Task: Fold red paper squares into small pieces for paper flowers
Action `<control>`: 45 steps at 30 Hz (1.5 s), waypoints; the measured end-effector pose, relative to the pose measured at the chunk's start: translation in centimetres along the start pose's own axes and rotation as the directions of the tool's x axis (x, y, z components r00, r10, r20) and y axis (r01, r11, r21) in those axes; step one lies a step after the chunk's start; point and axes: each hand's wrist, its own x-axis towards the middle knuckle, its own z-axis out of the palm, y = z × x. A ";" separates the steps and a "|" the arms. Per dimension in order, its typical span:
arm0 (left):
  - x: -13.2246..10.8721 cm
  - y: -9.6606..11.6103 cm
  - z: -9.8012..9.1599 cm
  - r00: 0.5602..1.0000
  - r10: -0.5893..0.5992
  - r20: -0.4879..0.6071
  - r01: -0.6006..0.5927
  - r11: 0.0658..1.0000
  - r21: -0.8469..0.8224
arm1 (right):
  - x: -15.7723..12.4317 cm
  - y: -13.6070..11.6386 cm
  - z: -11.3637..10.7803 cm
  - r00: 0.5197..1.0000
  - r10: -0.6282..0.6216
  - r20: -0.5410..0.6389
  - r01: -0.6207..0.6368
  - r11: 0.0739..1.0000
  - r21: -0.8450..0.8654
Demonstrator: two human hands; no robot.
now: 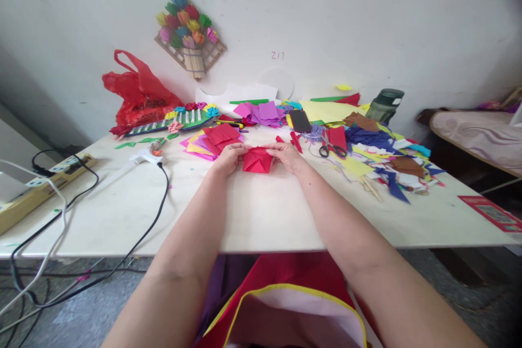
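Note:
A small creased piece of red paper (258, 160) is held just above the tabletop, close to the middle of the view. My left hand (231, 156) pinches its left upper edge. At the opposite edge, my right hand (287, 154) grips it too, with thumb and fingers closed. Fold lines cross the paper's face. Just behind my left hand lies a stack of coloured paper squares (204, 144) with a red square (222, 135) on top. Small rolled red pieces (296, 142) lie beyond my right hand.
A glue gun (147, 155) with a black cord rests at left, near a power strip (44, 187). Scissors (331, 147), a phone (300, 120), heaped paper scraps (383, 147) and a green bottle (385, 105) occupy the right. A red plastic bag (141, 92) stands back left.

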 end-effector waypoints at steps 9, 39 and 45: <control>0.2 -0.1 -0.3 1.000 0.004 0.012 -0.004 1.000 0.011 | 0.0 0.0 -0.4 0.998 0.015 0.057 -0.018 0.999 0.041; -0.4 0.4 0.2 0.996 0.011 0.090 -0.014 1.000 0.024 | -0.4 -0.3 0.2 1.000 -0.024 0.003 0.024 0.997 -0.066; -0.5 0.1 0.1 0.995 0.001 0.098 -0.007 0.998 0.065 | 0.0 0.2 0.1 0.999 -0.044 -0.002 0.044 0.996 -0.080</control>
